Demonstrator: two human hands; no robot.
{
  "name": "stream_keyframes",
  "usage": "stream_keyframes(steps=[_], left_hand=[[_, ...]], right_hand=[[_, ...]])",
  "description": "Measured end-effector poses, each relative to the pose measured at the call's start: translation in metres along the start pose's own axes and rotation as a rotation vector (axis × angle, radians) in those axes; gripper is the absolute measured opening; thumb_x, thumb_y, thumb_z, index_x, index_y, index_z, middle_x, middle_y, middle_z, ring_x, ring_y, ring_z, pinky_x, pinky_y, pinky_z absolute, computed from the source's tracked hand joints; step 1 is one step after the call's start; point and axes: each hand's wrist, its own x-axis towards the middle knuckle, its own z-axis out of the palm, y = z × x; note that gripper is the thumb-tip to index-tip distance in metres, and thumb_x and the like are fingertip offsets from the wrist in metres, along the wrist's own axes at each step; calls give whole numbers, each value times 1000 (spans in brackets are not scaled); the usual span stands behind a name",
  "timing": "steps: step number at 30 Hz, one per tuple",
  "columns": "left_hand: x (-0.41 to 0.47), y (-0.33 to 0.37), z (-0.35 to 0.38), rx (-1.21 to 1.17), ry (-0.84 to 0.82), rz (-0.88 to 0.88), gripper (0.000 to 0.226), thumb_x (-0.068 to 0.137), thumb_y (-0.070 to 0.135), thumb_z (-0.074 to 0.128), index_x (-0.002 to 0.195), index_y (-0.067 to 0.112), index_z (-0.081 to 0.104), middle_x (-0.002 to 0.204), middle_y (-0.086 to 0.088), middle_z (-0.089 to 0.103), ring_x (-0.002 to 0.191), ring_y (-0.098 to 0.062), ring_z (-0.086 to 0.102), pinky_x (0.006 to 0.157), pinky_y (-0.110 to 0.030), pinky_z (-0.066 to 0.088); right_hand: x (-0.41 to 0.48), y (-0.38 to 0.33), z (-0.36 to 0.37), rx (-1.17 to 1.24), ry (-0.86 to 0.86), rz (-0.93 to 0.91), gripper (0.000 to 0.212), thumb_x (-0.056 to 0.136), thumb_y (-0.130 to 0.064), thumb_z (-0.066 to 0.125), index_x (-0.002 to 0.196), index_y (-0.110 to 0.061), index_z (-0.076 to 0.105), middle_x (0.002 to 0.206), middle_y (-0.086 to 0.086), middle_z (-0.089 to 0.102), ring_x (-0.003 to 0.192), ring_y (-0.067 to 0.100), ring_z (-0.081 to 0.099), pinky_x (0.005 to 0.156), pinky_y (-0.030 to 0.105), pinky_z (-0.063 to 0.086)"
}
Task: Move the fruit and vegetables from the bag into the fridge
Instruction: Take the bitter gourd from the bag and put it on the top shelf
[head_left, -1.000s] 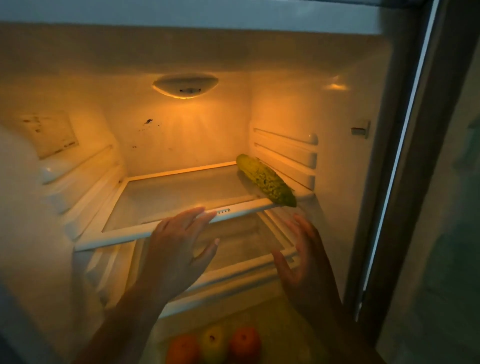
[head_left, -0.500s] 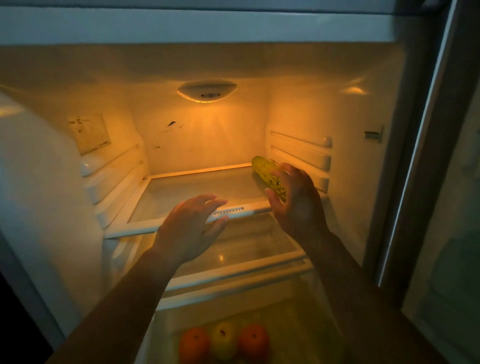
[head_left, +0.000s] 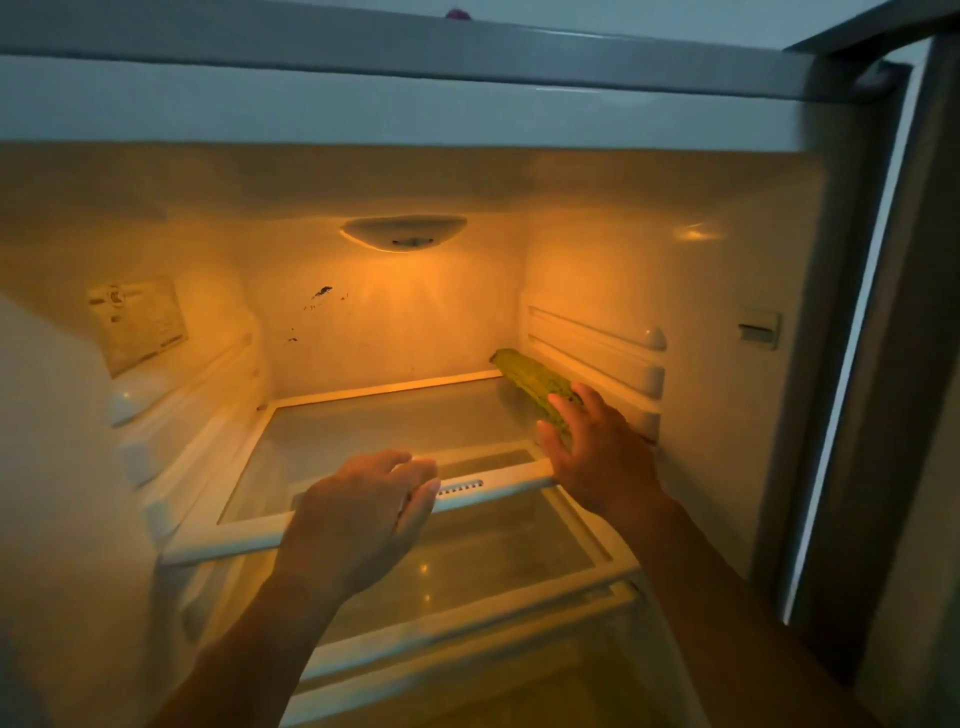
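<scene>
A bumpy green bitter gourd (head_left: 524, 371) lies on the fridge's upper glass shelf (head_left: 498, 486), along the right wall, pointing to the back corner. My right hand (head_left: 602, 457) covers its near end, thumb on one side and fingers on the other. My left hand (head_left: 358, 519) holds the shelf's white front rim, fingers curled over the top and thumb at the front. The bag is out of view.
A lower glass shelf (head_left: 467, 566) sits beneath, with a drawer cover below it. The lit lamp (head_left: 405, 234) glows on the back wall. Ribbed shelf rails (head_left: 597, 353) line the right wall. The fridge's door frame (head_left: 841, 364) stands at the right.
My right hand rose from below the shelf onto the gourd's near end, and the gourd now lies deeper in. My left hand closed on the shelf rim. The view tilted up, hiding the fruits below.
</scene>
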Motion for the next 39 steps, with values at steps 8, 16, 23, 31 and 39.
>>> stream_keyframes(steps=[8, 16, 23, 31, 39], left_hand=[[1, 0, 2, -27, 19, -8, 65, 84, 60, 8, 118, 36, 58, 112, 15, 61, 95, -7, 55, 61, -20, 40], [-12, 3, -3, -86, 25, -47, 61, 86, 59, 16, 117, 32, 61, 117, 13, 62, 100, -9, 59, 75, -30, 47], [-73, 25, -7, -171, 59, 25, 47, 89, 48, 35, 126, 26, 55, 138, 0, 49, 131, -20, 41, 107, -46, 33], [-176, 61, -2, -443, -31, -183, 51, 83, 55, 33, 121, 32, 59, 126, 19, 47, 115, 7, 41, 92, -8, 28], [-254, 76, 16, -524, -354, -230, 63, 79, 69, 28, 125, 35, 53, 131, 16, 48, 121, -3, 45, 98, -27, 40]], right_hand=[[-11, 3, -8, 115, 81, -11, 47, 94, -42, 40, 132, -16, 48, 140, 6, 42, 128, 23, 38, 106, 37, 31], [-74, -7, -18, 308, 181, -45, 49, 86, -49, 38, 123, -21, 54, 134, 0, 48, 124, 17, 41, 101, 31, 35], [-119, -4, -2, 397, 27, -161, 52, 82, -53, 38, 117, -20, 57, 125, -1, 54, 121, 16, 47, 103, 27, 35], [-193, -7, 23, 406, -253, -264, 51, 79, -50, 43, 113, -15, 60, 115, 4, 60, 109, 17, 53, 93, 12, 27], [-314, -5, 30, 377, -513, -204, 52, 80, -52, 41, 118, -20, 55, 118, -2, 55, 111, 14, 51, 93, 24, 39]])
